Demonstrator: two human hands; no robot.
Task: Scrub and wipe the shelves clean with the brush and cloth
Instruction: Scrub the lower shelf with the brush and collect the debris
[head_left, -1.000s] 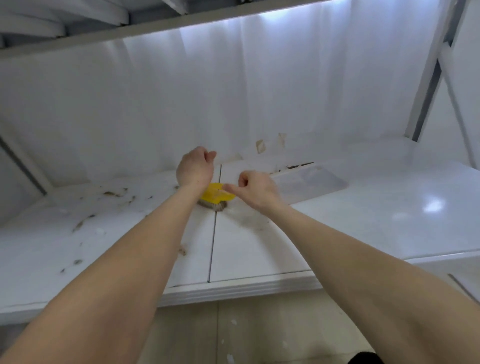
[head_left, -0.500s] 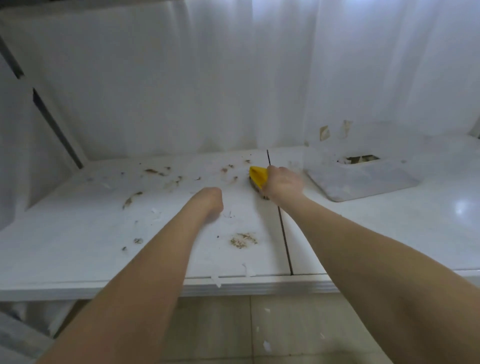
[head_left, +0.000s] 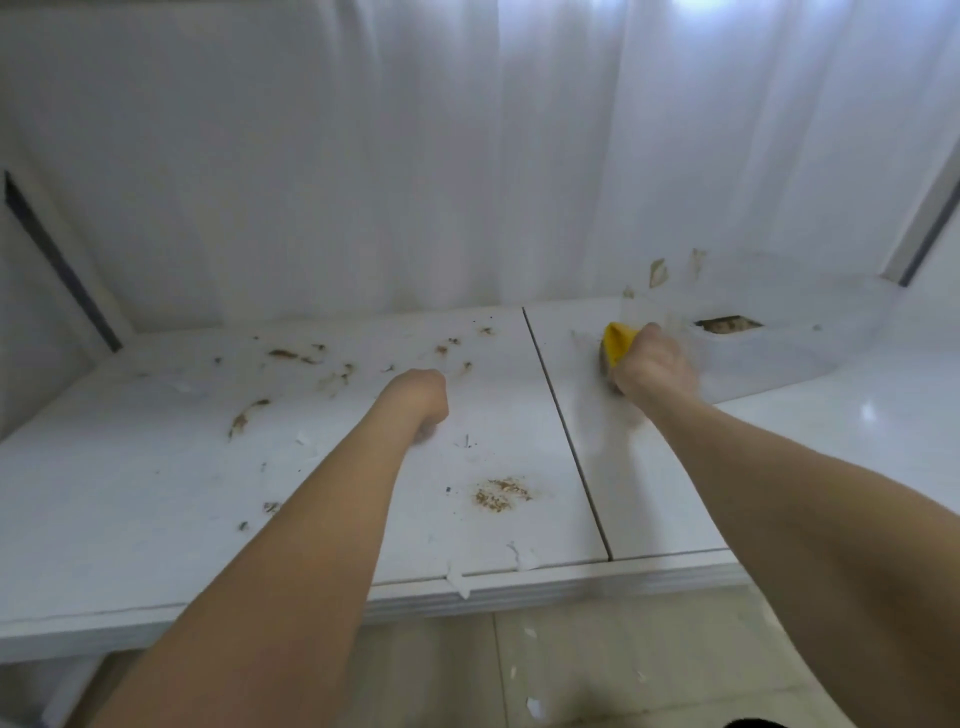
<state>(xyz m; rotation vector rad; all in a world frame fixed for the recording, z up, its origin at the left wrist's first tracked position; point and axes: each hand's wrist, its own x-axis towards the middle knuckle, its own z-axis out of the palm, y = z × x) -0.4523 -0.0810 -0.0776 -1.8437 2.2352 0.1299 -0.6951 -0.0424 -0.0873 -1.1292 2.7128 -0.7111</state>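
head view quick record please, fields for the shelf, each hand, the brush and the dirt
white shelf: two panels split by a dark seam
right hand: grips the yellow brush, which is on the panel right of the seam
left hand: fist-like over the left panel; fingers hidden, cannot tell if it holds anything
dirt: brown crumb patch near the front edge; brown smears toward the back left
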